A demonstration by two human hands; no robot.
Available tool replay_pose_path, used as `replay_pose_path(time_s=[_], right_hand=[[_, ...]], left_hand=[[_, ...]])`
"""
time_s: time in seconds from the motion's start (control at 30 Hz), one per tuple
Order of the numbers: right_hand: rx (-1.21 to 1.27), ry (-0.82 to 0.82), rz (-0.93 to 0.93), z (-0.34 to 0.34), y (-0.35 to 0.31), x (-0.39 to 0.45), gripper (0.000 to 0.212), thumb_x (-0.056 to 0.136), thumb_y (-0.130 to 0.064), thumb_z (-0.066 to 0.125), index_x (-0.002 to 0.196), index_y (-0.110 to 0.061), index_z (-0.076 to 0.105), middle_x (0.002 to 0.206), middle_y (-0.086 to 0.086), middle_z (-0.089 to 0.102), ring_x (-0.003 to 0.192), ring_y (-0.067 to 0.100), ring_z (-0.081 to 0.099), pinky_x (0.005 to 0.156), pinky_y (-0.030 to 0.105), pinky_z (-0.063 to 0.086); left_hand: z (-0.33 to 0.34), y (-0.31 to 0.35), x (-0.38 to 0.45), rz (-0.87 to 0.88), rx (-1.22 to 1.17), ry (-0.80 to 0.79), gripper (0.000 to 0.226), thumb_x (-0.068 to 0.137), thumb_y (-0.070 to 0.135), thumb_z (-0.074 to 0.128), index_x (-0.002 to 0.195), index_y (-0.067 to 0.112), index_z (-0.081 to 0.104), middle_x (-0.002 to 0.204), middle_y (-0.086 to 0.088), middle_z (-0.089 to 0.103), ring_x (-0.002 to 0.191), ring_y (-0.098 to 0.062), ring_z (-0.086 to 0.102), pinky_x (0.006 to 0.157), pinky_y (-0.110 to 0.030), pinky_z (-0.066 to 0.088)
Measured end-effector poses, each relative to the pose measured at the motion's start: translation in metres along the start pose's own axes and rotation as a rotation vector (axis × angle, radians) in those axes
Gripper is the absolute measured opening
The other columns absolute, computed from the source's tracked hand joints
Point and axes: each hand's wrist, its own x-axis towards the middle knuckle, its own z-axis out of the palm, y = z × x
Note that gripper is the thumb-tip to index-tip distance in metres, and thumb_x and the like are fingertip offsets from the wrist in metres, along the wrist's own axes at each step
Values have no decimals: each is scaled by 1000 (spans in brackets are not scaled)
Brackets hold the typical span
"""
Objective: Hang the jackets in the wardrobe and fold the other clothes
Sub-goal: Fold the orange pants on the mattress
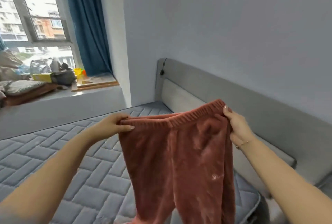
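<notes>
So on my feed right now I've got a pair of rust-pink fleece trousers [177, 153] held up in the air by the waistband, out over the bed. The left hand [115, 123] has its fingers curled over the left end of the ribbed waistband with the thumb pressed along the front, bunching the fabric a bit. The right hand [237, 126] is gripping the right end, fingers wrapped round the cloth and the thumb sticking up behind the band. There's a thin bracelet [242, 144] on that wrist. So both hands are clamped on fabric, nothing loose.

The trousers hang straight down from the band, legs dropping past the bottom edge of my view, so I can't tell if the cuffs touch anything. There's a small whitish mark on the right leg, lower down.

Underneath is the grey quilted mattress [59, 153], bare where I can see it. The trousers sit over its right side, near the grey padded headboard [255, 109] that runs along the wall. A little black cable thing hangs at the headboard's top left corner.

Far left there's a window [36, 12] with a blue curtain [86, 22], and the window ledge [97, 84] below has a pile of stuff on it, including a striped cushion and something yellow. It's too blurry to name the rest.
</notes>
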Motion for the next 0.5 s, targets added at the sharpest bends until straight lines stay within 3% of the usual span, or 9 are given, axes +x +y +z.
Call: replay_pose_path(time_s=[0.03, 0.1, 0.17, 0.23, 0.37, 0.4, 0.5], right_hand=[[-50, 25, 2, -5, -6, 5, 23, 101, -21, 52, 94, -3, 66, 72, 2, 74, 63, 11, 70, 64, 25, 60], [-130, 59, -28, -12, -18, 13, 25, 101, -21, 53, 91, -4, 67, 69, 1, 74, 60, 11, 70, 58, 23, 58], [-168, 72, -77, -20, -31, 21, 25, 101, -21, 53, 90, -5, 68, 70, 0, 74, 62, 10, 71, 55, 20, 56], [-173, 100, -111, -31, -47, 34, 23, 102, -20, 52, 91, -6, 67, 69, -1, 74, 61, 8, 70, 55, 20, 56], [-43, 140, -103, -53, -79, 80, 22, 104, -18, 47, 93, -7, 64, 65, -1, 73, 58, 8, 70, 51, 20, 55], [-8, 160, -103, -58, -87, 95, 22, 104, -18, 47, 94, -9, 64, 64, -1, 73, 56, 8, 69, 50, 20, 55], [23, 205, -144, -72, -115, 142, 23, 104, -20, 46, 95, -10, 64, 80, 6, 71, 63, 13, 69, 60, 28, 57]], left_hand=[[-2, 6, 10, 10, -10, 38, 7, 91, 10, 67, 91, 17, 69, 78, 10, 66, 73, 0, 60, 70, -16, 49], [-5, 17, 34, 28, -74, 149, 15, 94, 15, 64, 108, 9, 67, 96, -3, 70, 90, -11, 64, 84, -23, 51], [-5, 32, 61, 46, -150, 264, 21, 94, 16, 63, 113, 6, 67, 104, -8, 70, 96, -17, 64, 86, -22, 52], [-3, 47, 92, 69, -210, 331, 20, 93, 17, 66, 109, 7, 71, 100, -8, 72, 90, -14, 65, 75, -13, 53], [8, 74, 165, 78, -191, 337, 17, 90, 27, 70, 100, 14, 75, 92, -6, 74, 83, -12, 64, 77, -22, 52], [12, 82, 185, 81, -192, 335, 12, 90, 28, 70, 96, 19, 75, 89, -2, 74, 81, -10, 65, 74, -19, 52], [25, 111, 246, 114, -206, 348, 5, 88, 27, 73, 91, 24, 75, 85, 5, 74, 80, -8, 66, 67, -12, 51]])
